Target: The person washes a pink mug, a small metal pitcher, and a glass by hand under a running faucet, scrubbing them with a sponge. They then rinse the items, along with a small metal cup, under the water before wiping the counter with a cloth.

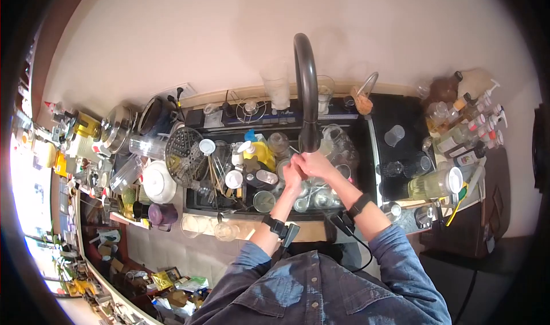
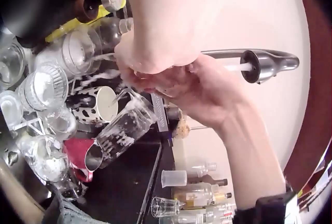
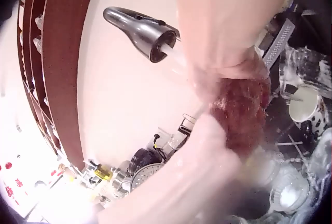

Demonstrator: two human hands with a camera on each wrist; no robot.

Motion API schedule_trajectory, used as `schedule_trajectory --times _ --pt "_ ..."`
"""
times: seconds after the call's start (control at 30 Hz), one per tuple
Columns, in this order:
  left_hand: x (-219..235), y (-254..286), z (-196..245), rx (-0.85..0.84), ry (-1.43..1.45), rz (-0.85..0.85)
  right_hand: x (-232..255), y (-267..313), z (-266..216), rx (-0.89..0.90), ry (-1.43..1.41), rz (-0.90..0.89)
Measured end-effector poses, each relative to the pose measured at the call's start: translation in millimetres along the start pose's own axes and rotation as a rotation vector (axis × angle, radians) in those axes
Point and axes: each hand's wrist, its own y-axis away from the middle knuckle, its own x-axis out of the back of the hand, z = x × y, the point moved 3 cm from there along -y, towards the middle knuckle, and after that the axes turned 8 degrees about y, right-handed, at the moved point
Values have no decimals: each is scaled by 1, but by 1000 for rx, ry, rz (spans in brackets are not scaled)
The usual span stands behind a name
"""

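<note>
Below the dark faucet [image 1: 310, 136], the left hand [image 1: 293, 173] and right hand [image 1: 314, 164] press together, wet. Water runs from the spout [image 2: 251, 67] onto them in the left wrist view. There the left hand [image 2: 161, 53] lies over the right hand [image 2: 199, 86], whose palm is loosely cupped. The right wrist view has the right hand [image 3: 228, 68] against the left hand [image 3: 207, 136], with a dark reddish, blurred area between them. Overlap hides some fingertips. No separate object can be made out in either hand.
Glasses and jars crowd the sink below, with a spotted mug [image 2: 106, 105] and a red cup [image 2: 78, 154] among them. A yellow bottle [image 1: 260, 155] and a perforated disc [image 1: 186, 153] stand left. Pump bottles and a pitcher [image 1: 438, 184] are on the right.
</note>
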Motion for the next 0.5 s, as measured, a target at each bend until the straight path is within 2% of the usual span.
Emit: schedule_trajectory --times 0.03,0.13,0.17,0.27,0.37,0.47,0.5 --pt "-5 6 1 -31 27 -26 0 -1 1 -132 -73 35" --pt "-24 19 17 -763 -728 -70 -31 -11 43 -339 -207 375" --pt "-24 17 10 -709 -676 -155 -3 2 20 -486 -243 323" --pt "-22 19 14 -720 -689 -138 9 10 8 -522 -208 356" --pt "-13 12 19 -86 -409 -365 18 17 1 -453 -340 406" --pt "-4 10 24 142 -45 -593 -7 10 31 -331 -661 135" --pt "-2 11 30 214 -19 -641 -9 11 34 -290 -749 48"
